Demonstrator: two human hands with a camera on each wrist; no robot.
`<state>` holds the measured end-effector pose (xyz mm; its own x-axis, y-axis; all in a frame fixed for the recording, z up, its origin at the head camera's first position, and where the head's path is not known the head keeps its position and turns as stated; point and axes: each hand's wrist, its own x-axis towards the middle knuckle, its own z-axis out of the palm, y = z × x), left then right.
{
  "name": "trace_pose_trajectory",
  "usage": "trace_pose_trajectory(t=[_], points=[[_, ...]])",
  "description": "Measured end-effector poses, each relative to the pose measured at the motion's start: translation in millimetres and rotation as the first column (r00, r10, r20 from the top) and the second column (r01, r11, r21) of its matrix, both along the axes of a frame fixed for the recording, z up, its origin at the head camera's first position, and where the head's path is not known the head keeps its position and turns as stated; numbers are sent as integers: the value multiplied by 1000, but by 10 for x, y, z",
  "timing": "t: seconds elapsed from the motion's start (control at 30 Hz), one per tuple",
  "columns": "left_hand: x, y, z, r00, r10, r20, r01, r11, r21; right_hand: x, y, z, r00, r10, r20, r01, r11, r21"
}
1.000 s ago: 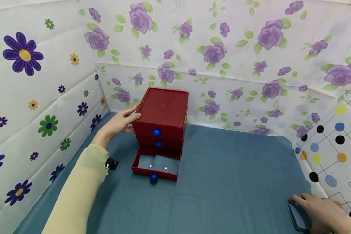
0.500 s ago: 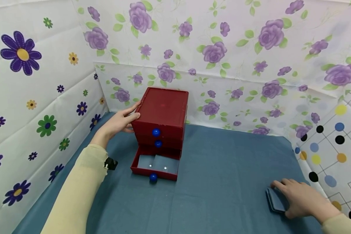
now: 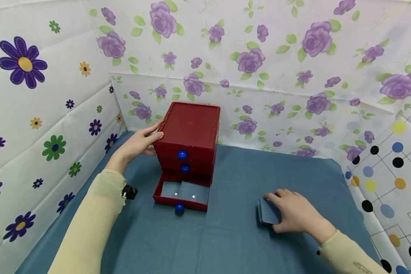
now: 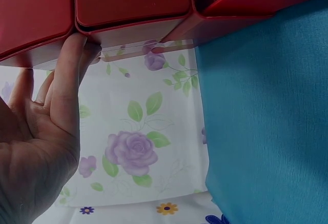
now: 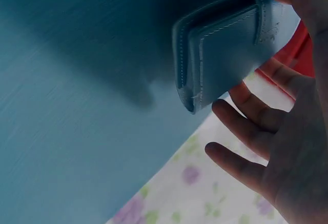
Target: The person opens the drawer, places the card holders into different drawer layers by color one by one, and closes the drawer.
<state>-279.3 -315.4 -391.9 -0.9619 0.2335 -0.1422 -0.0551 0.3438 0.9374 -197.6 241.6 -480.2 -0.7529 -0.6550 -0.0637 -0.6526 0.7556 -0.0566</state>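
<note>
A small red drawer cabinet [image 3: 191, 125] with blue knobs stands left of centre, its bottom drawer [image 3: 181, 203] pulled out. Inside that drawer lie two flat blue wallets [image 3: 196, 190] side by side, each with a small shiny snap. My left hand [image 3: 137, 146] rests against the cabinet's left side, thumb at the top edge; the left wrist view has its fingers fairly straight against the red wall. To the right, my right hand [image 3: 296, 211] pinches a folded blue wallet [image 5: 225, 55] between thumb and fingers. In the right wrist view its stitched edge and strap show.
A blue cloth [image 3: 233, 236] covers the table. Flower-patterned white sheets [image 3: 277, 76] rise at the back and left, and a dotted sheet [image 3: 390, 182] at the right. A dark wrist device [image 3: 129, 191] sits on the left sleeve.
My right hand has carried the wallet from the right edge of the table leftward, toward the cabinet. The left hand and the drawer have stayed in place.
</note>
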Motion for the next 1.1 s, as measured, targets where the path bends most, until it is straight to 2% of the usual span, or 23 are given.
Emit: trace_pose_trajectory(t=[0.3,0.6,0.8,1.1], points=[[0,-23,-4,1000,-2,-19,2,1000,-19,-69,-680,15,996,45,-74,-57,985,-164],[9,-11,6,1000,-2,-19,2,1000,-27,-93,-1178,104,982,72,-176,-112,967,-229],[27,-12,30,1000,-5,-22,4,1000,-28,-76,-1508,185,982,53,-183,-104,954,-280],[16,8,16,1000,11,-6,-11,1000,-14,-46,-1942,223,988,0,-155,-57,929,-366]])
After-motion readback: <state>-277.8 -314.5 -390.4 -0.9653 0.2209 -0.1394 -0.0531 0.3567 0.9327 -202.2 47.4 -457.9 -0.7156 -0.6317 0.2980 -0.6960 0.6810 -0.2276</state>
